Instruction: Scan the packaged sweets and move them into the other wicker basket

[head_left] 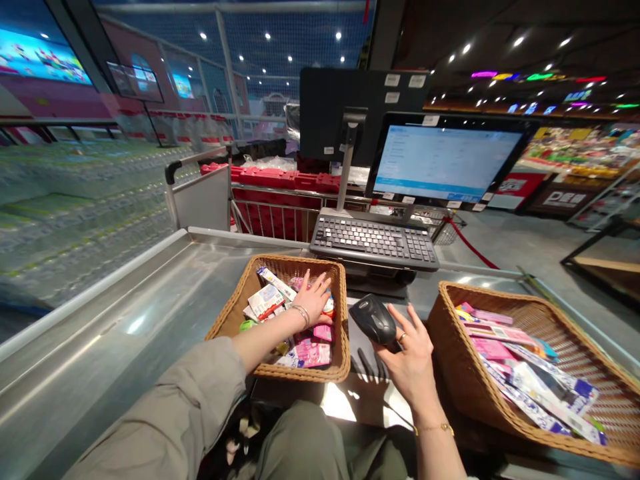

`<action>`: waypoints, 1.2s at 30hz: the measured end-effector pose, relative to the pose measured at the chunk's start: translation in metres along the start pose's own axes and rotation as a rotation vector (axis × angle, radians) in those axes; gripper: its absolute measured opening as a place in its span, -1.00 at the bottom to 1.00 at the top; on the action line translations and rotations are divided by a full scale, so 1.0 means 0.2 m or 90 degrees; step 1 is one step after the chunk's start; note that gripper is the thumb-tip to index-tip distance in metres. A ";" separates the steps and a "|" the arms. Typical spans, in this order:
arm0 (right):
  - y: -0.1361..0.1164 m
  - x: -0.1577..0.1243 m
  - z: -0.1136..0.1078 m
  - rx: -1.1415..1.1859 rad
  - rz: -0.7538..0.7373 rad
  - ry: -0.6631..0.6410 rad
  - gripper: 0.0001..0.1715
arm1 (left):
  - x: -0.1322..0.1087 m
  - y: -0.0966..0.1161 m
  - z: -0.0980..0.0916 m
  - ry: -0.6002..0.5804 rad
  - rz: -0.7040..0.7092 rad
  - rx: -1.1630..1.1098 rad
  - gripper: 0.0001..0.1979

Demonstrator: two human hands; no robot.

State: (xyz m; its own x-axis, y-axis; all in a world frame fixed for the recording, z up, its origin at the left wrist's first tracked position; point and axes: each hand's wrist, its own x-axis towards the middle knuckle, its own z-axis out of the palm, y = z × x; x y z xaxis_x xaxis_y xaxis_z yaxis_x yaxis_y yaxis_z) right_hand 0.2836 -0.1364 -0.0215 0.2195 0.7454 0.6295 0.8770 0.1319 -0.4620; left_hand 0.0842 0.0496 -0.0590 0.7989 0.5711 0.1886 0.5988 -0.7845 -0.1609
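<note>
My left hand (313,301) reaches into the wicker basket (227,319) in front of me. Its fingers are spread over small packaged goods, including a white-and-red box (267,302) and pink packets (314,353). Whether the fingertips touch a packet is hard to make out. In my right hand (411,353) is a black handheld barcode scanner (373,319), held between the two baskets, its handle hidden by the hand. Some fingers of that hand stretch away from the scanner.
A second wicker basket (447,347) on the right holds pink packets and long white-and-blue packs (545,390). Behind stand a keyboard (375,237) and a lit monitor (445,160). The metal counter (150,300) has a raised rim; shopping carts with red crates (280,180) are beyond.
</note>
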 end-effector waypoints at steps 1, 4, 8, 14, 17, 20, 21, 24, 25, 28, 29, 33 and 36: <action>0.00 0.00 0.00 0.000 0.000 -0.002 -0.82 | 0.00 0.01 0.00 -0.001 -0.004 0.006 -0.26; -0.01 0.00 0.00 -0.001 -0.001 -0.005 -0.83 | 0.01 0.03 -0.02 -0.013 -0.010 0.018 -0.38; -0.01 -0.01 0.00 0.000 -0.004 0.000 -0.81 | 0.00 0.02 -0.06 -0.012 0.002 0.026 -0.47; -0.01 0.00 0.00 0.005 0.006 0.002 -0.81 | -0.03 -0.05 -0.12 -0.016 0.015 0.027 -0.73; -0.01 -0.01 0.00 0.009 0.006 0.001 -0.82 | -0.04 -0.09 -0.10 -0.020 0.013 0.016 -0.67; -0.01 -0.01 0.00 0.009 0.004 0.004 -0.82 | -0.03 -0.12 -0.03 -0.016 0.030 -0.004 -0.48; -0.01 -0.01 0.00 0.009 0.002 0.006 -0.81 | -0.02 -0.12 0.00 -0.014 0.038 -0.008 -0.44; -0.01 -0.01 -0.01 0.006 -0.002 0.013 -0.80 | 0.01 -0.14 0.06 -0.012 0.069 -0.014 -0.40; 0.00 -0.01 -0.01 0.006 -0.001 0.014 -0.80 | 0.02 -0.14 0.07 -0.012 0.076 -0.017 -0.39; 0.00 -0.01 -0.01 0.006 0.001 0.015 -0.80 | 0.04 -0.14 0.08 -0.020 0.088 -0.028 -0.41; 0.00 -0.01 -0.01 0.007 0.002 0.014 -0.80 | 0.04 -0.13 0.07 -0.023 0.091 -0.027 -0.43; 0.01 -0.01 -0.01 0.007 0.006 0.011 -0.81 | 0.03 -0.13 0.01 -0.027 0.108 -0.005 -0.56; 0.00 -0.01 -0.01 0.009 0.004 0.011 -0.81 | -0.01 -0.13 -0.06 -0.007 0.106 0.017 -0.58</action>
State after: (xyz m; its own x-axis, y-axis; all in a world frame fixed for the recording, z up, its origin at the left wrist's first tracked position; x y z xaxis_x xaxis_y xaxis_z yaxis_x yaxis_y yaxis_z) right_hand 0.2838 -0.1397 -0.0222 0.2329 0.7351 0.6367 0.8694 0.1360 -0.4750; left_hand 0.0660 0.0666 -0.0428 0.8879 0.4359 0.1469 0.4588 -0.8621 -0.2151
